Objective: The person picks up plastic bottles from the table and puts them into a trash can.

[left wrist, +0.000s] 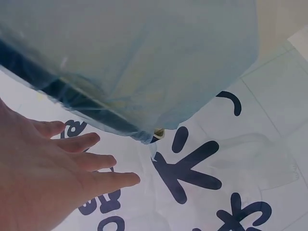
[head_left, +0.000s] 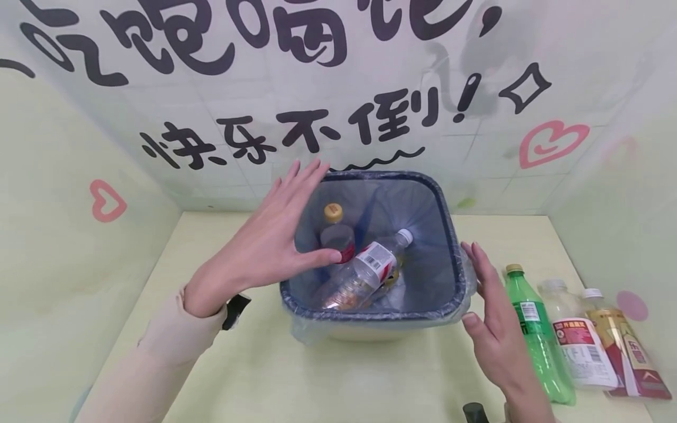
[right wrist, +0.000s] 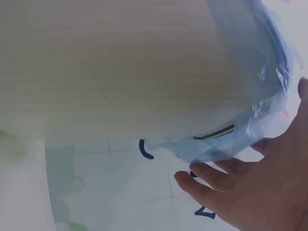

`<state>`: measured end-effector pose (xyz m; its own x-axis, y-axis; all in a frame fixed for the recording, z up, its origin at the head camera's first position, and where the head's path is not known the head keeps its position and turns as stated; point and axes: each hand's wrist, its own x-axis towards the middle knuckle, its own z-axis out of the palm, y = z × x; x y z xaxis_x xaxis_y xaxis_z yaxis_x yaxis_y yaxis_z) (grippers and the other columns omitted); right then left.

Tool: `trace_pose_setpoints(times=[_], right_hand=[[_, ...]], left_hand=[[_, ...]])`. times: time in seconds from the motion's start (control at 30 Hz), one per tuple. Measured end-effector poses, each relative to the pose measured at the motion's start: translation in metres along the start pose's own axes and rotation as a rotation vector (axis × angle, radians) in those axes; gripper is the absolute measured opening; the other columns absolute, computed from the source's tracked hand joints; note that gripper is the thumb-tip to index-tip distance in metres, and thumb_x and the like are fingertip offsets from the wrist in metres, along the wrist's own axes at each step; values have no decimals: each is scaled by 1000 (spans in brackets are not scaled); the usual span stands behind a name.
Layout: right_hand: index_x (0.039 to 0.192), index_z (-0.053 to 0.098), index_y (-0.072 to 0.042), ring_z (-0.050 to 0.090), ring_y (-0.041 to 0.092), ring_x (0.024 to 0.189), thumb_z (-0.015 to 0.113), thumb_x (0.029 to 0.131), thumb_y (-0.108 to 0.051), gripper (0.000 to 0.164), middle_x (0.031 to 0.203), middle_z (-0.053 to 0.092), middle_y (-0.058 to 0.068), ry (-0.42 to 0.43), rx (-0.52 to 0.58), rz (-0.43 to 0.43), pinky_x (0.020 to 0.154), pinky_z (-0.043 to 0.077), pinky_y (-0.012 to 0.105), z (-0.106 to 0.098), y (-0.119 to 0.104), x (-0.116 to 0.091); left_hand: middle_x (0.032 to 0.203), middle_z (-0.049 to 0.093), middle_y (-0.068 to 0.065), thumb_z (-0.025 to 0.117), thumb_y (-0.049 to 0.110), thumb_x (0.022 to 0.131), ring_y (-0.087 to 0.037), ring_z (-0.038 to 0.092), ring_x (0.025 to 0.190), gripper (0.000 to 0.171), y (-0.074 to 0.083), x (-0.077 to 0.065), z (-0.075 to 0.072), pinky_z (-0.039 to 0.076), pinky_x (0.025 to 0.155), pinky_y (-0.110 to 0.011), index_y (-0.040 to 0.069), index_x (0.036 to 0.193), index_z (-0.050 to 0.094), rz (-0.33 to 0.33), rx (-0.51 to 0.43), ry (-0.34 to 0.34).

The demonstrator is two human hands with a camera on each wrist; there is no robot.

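Note:
A trash bin with a dark rim [head_left: 370, 316] stands on the table, lined with a thin bluish plastic bag [left wrist: 159, 57]. Inside lie a clear plastic bottle [head_left: 376, 259] with a white cap and a dark-looking bottle [head_left: 338, 236] with a yellow cap. My left hand [head_left: 272, 235] is over the bin's left rim, fingers straight and spread, thumb reaching across the opening. At the right side, my right hand [head_left: 494, 323] has its extended fingers close beside the bag's folded-over edge [right wrist: 262, 113]. Neither hand grips anything.
To the right lie a green plastic bottle [head_left: 539, 341], a clear bottle [head_left: 584, 346] with a red and white label, and a gold and red package [head_left: 626, 346] with a white cap. A wall [head_left: 328, 88] with black lettering rises behind; side panels flank the table [head_left: 254, 376].

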<state>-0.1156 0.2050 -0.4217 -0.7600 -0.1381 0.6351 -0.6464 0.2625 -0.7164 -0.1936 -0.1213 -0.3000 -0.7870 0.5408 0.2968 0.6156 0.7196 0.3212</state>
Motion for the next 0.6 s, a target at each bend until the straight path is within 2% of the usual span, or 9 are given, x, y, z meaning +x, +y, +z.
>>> trace_pose_setpoints(times=[0.07,0.2,0.33,0.47,0.6], right_hand=[[155,26,2,35,23,143,50,103,-39,70,156,35,20,0,-26,-2,111,31,21,-4,3,0],[157,27,-6,28,18,146,49,103,-41,68,158,32,14,-20,-143,81,114,22,21,-13,7,-4],[158,27,-12,23,12,147,58,99,-37,71,160,30,10,-38,-277,138,117,13,23,-25,12,-9],[159,25,-15,22,12,147,69,92,-23,80,160,29,11,-52,-337,168,116,14,21,-32,17,-11],[159,24,-19,21,13,147,70,89,-17,84,161,28,11,-65,-363,193,115,15,21,-35,18,-13]], left_hand=[[166,4,3,71,65,80,-22,-4,152,112,0,-5,1,7,120,-55,24,161,5,0,-8,5],[166,3,3,73,63,79,-23,-5,152,113,1,-15,3,8,119,-56,24,161,7,1,-24,14],[167,2,3,77,59,77,-24,-4,152,114,2,-24,6,9,119,-58,23,161,8,12,-29,26],[167,2,2,79,58,76,-25,-3,152,116,3,-31,7,9,120,-54,22,161,9,22,-38,36],[167,5,-1,79,57,75,-26,-2,152,116,4,-37,9,9,120,-52,21,161,11,23,-45,42]])
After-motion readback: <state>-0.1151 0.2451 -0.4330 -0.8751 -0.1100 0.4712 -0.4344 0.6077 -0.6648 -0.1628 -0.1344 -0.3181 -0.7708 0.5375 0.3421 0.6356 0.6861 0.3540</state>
